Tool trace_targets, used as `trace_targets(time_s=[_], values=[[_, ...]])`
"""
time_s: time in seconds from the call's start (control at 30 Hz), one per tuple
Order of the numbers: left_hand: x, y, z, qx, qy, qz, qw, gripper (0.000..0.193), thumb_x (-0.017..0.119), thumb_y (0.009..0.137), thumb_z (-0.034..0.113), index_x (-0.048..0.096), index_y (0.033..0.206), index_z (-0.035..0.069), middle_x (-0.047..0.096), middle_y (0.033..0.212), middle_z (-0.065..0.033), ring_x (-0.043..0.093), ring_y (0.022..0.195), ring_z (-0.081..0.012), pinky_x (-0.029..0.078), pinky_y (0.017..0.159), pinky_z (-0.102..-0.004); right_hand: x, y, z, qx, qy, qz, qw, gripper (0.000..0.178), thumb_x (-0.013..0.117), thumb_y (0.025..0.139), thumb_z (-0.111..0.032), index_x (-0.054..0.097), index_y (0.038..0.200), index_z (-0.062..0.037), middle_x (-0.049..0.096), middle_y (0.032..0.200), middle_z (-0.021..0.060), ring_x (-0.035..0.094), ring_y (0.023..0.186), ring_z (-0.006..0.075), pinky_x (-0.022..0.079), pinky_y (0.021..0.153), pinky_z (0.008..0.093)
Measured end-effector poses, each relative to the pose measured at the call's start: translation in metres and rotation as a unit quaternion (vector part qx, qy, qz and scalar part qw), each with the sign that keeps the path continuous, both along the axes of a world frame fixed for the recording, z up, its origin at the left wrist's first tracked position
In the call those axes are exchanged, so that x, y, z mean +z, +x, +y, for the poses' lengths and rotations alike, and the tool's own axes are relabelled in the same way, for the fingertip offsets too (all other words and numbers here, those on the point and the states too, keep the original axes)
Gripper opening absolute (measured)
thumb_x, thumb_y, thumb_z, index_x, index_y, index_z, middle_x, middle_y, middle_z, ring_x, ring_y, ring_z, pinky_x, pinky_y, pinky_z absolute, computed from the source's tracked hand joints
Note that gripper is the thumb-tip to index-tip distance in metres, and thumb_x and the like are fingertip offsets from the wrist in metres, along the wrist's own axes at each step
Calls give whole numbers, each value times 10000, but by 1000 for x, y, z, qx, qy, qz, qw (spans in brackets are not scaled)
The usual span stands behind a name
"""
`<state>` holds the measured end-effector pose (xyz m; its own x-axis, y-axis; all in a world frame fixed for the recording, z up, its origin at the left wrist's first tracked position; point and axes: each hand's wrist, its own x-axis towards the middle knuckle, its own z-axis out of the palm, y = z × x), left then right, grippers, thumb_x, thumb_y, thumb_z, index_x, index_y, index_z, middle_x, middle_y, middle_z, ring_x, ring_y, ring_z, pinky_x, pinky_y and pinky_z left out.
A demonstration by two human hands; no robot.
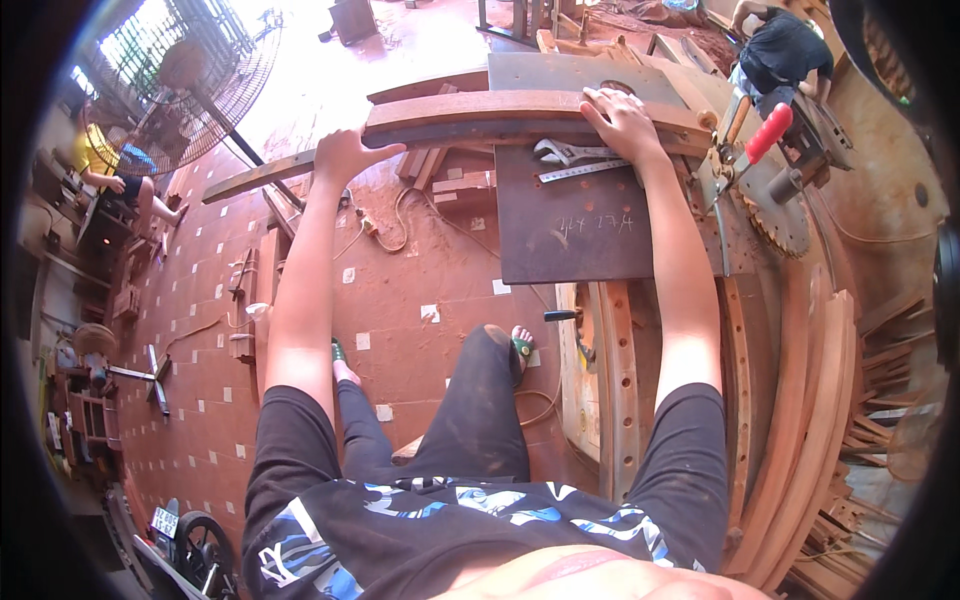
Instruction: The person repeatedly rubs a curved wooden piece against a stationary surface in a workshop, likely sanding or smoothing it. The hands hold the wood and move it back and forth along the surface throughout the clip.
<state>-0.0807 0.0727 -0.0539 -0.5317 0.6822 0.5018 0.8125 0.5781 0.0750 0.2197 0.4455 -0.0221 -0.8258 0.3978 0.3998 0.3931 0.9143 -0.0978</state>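
Observation:
A long wooden beam (470, 107) lies crosswise in front of me, its right part over a dark metal machine table (570, 235). My left hand (345, 155) grips the beam's left part, thumb stretched to the right along it. Over the table, my right hand (622, 120) rests on top with its fingers bent over the far edge. Just nearer to me than the beam, an adjustable wrench (572, 153) and a metal ruler (588, 170) lie on the table, close to my right wrist. Right of that hand stands a clamp with a red handle (769, 135).
A toothed circular saw blade (782, 222) is at the table's right. Long curved-looking timbers (815, 440) lie lower right. A person in dark clothes (785, 55) bends over at the far right; another in yellow (95, 150) sits left, behind a fan (185, 90). A cord (405, 225) crosses the tiled floor.

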Motion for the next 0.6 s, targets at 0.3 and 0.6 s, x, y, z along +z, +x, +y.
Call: trace_targets(time_s=[0.3,0.6], values=[[5,-4,5,28,-47,-46,997,1118,658,672,891,666,1301,-33,726,754,-192,738,727,-324,583,687,-415,3,-6,1,-26,15,1,1000,679,396,1025,-655,550,1483,-177,533,1517,134,429,1461,276,241,1254,442],[-3,-8,1,-1,-26,-21,999,1111,589,643,971,756,924,-91,693,639,-176,718,610,-293,573,598,-385,6,-9,0,-3,8,10,1000,644,446,1034,-597,605,1400,-91,602,1431,148,507,1387,293,312,1207,454]])
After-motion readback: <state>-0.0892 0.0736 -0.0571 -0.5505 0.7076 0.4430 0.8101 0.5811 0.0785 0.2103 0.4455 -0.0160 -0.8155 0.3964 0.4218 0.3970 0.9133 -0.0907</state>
